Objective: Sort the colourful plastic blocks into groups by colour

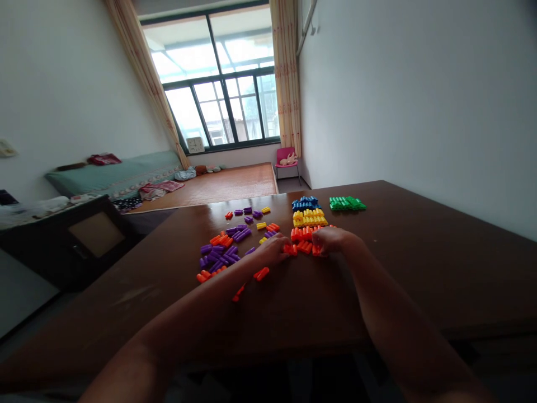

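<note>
The left hand (273, 251) bends its fingers narrowly at an orange plastic piece (290, 250); whether it grips it, I cannot tell. At its nine o'clock sprawls a purple heap (218, 257); at seven, a loose orange pair (262, 273). Between the hands lie orange rows (304, 233); at their twelve o'clock, yellow rows (309, 218), then blue rows (305, 203). The right hand (328, 242) curls against the rows' right end, its grip hidden. At its one o'clock sits a green block (347, 203) on the brown tabletop (403, 229).
</note>
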Motion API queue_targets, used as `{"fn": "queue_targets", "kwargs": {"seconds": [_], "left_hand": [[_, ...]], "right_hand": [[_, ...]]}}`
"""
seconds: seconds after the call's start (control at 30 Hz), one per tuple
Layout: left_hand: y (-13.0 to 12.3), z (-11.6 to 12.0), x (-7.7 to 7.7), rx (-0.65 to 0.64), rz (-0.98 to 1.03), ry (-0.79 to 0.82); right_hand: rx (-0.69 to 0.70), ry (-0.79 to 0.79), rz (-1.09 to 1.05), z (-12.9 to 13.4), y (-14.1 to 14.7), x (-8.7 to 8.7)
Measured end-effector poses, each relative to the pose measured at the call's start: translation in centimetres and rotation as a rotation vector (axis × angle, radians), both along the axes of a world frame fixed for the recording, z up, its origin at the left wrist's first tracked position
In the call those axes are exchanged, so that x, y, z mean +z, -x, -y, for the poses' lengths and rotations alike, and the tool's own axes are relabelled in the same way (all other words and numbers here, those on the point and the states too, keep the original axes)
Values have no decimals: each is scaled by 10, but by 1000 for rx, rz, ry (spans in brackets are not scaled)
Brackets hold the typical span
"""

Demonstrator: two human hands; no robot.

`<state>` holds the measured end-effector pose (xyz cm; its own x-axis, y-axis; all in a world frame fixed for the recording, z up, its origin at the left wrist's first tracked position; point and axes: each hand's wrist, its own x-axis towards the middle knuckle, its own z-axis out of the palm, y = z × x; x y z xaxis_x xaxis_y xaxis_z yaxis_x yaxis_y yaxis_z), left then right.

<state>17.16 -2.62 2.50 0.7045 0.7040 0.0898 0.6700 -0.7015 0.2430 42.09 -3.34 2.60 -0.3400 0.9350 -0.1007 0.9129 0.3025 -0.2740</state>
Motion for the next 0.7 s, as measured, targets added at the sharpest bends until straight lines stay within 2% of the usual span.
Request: {"fn": "queue_targets", "kwargs": {"seconds": [0.1, 0.2, 0.37, 0.53, 0.6, 0.7], "left_hand": [[-10, 2, -6, 15, 16, -21], [-18, 3, -9, -23, -1, -74], [-22, 6, -1, -93, -87, -69], [-15, 3, 7, -242, -48, 8], [-13, 2, 8, -223, -13, 4], [-15, 2, 5, -106, 13, -38]], "right_hand": [[-17, 17, -31, -7, -8, -4], [-39, 71, -23, -9, -13, -4], [-52, 102, 5, -8, -16, 1], [-83, 123, 46, -5, -16, 6], [-108, 125, 58, -3, -16, 8], [-125, 110, 74, 0, -14, 10]]}}
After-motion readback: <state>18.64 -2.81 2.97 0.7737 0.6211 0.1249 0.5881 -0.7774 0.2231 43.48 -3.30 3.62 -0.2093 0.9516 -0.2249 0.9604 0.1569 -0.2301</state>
